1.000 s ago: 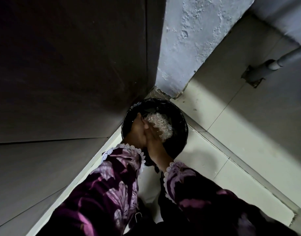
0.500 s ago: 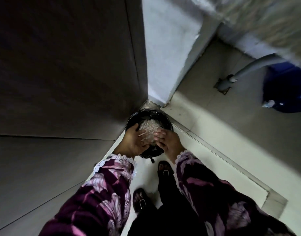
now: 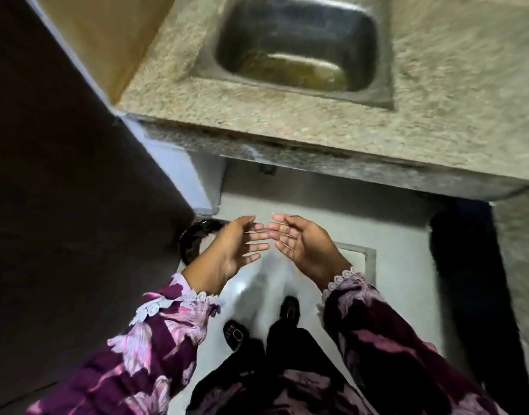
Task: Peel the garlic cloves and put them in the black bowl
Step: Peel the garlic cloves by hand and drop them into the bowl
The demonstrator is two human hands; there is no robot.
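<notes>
My left hand and my right hand hang side by side over the pale floor, palms turned toward each other. The fingers are relaxed and the fingertips nearly meet. Neither hand holds anything. A round black container stands on the floor by the dark wall, just left of my left hand, which hides part of it. Its contents do not show. No garlic cloves are in view.
A speckled stone counter with a steel sink runs across the top. A dark wall or panel fills the left. My feet in dark sandals stand on the tiles. A dark shape sits under the counter at right.
Both hands have risen from the black container, where they were over a heap of pale skins, and have come apart empty. The view has swung up to the counter and sink.
</notes>
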